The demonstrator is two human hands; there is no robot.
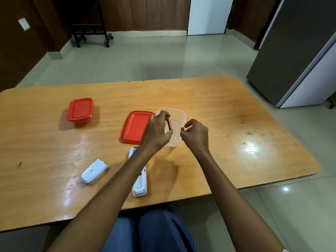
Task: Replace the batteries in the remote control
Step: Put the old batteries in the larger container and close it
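Over the open clear tub (182, 113), near the middle of the wooden table (218, 106), both hands are held; the left hand (156, 131) is closed on a reddish battery (170, 125), pinched end to end between thumb and fingers (164, 113) and kept roughly upright above the tub's left part; the right hand (195, 134) is closed on a second reddish battery (182, 129), of which only a short end is seen between the fingertips, at the tub's right rim; whether either battery touches the tub cannot be told.

Just left of the tub, touching or nearly touching its side, a red lid (135, 127) is laid flat; its right edge is hidden by the left hand.

Well left of the tub, a second tub with a red lid fitted (80, 110) is set apart from everything else.

Nearer the person than the tub, the white remote control (140, 182) is laid lengthwise on the table, partly covered by the left forearm; its battery bay appears open, though blur hides the detail.

Left of the remote and apart from it, a white battery cover (94, 172) is laid on the table with a small label facing up.

Beyond the table's right far corner, a grey refrigerator (298, 51) is stood on the tiled floor.
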